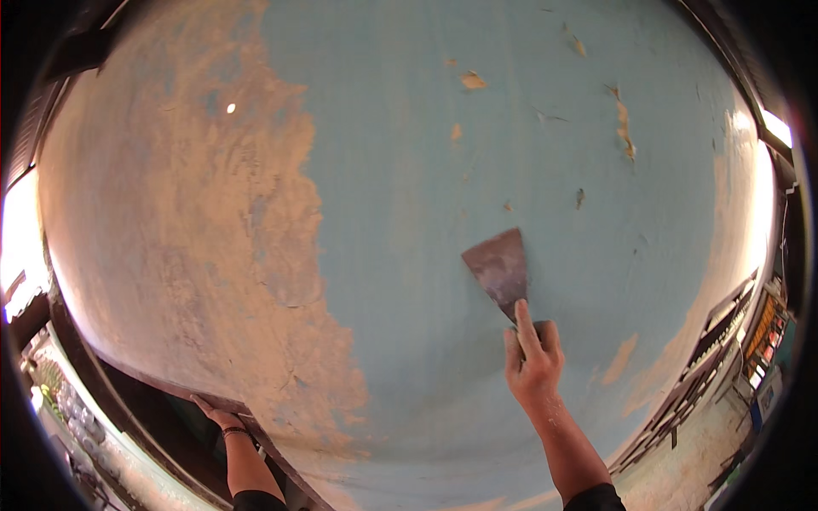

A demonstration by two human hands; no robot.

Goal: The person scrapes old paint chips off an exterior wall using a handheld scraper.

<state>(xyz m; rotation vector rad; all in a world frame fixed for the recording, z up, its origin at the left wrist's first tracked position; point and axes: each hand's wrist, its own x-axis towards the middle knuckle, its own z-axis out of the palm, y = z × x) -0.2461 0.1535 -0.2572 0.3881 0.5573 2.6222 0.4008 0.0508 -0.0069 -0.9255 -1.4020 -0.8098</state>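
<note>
At frame centre, the right hand [533, 362] clamped a paint scraper [499, 269] flat against the blue wall [409, 213] — too steep an angle risked gouging plaster — while the left hand [218, 416] gripped the lower-left ledge [128, 376].

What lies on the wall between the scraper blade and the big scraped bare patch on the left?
Only intact blue paint, seen in the head view: no chips between the scraper blade and the bare patch.
</note>
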